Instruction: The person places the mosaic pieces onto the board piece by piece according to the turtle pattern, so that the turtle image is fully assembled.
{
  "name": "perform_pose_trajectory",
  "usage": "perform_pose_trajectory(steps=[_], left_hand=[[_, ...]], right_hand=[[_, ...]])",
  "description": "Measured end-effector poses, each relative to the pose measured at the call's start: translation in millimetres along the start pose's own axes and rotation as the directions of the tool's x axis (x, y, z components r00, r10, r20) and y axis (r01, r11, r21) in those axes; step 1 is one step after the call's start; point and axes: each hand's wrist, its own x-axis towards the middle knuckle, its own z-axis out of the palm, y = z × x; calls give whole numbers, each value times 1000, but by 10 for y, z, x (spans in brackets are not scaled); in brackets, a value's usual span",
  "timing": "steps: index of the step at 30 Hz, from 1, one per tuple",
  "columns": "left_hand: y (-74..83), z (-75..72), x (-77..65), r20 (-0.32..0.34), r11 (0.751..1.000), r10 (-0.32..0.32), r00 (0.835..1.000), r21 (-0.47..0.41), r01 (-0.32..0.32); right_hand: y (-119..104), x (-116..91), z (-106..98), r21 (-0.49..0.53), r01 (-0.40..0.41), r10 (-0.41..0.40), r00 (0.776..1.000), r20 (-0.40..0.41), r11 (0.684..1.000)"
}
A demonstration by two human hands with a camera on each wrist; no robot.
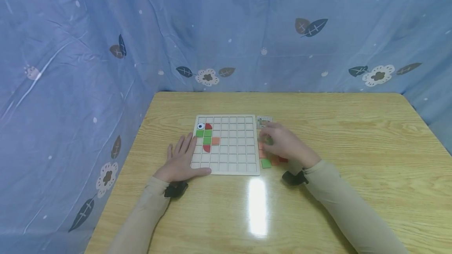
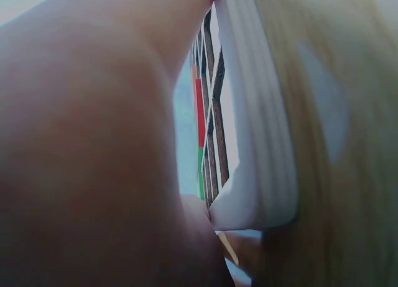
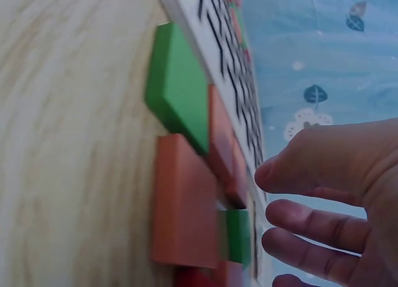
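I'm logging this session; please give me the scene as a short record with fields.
surface: wooden table
board: grid board, left side partly filled
placed: eye tile, two red tiles, three green tiles, one orange tile
supply: loose tiles, green, orange and red, right of board
hands: left hand at board's left edge; right hand at loose tiles
backdrop: blue patterned cloth

From where I stand, the desk (image 1: 353, 124) is a pale yellow wood-grain top with rounded far corners, a bright white reflection (image 1: 258, 209) gleaming on its near half. Flat on it lies a square, pale, gridded board (image 1: 233, 151). Just beside the board's right side are a small printed card (image 1: 262, 120) towards the far corner and, nearer, a loose cluster: orange square tiles (image 1: 262, 153), a green square tile (image 1: 266, 163) and a red piece (image 1: 283, 160).
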Motion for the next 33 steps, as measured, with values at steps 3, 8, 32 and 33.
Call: perform_pose_trajectory(steps=[3, 8, 32, 33], left_hand=[[5, -7, -1, 2, 1000, -4, 1000, 0, 4], [6, -10, 0, 4, 1000, -4, 1000, 0, 4], [4, -8, -1, -8, 1000, 5, 1000, -7, -5], [2, -7, 0, -9, 1000, 4, 1000, -4, -4]], right_hand=[[8, 9, 35, -15, 20, -20, 1000, -5, 1000], [18, 7, 79, -18, 31, -31, 999, -7, 999], [49, -6, 119, -56, 81, -82, 997, -3, 995], [45, -8, 121, -58, 88, -88, 996, -7, 994]])
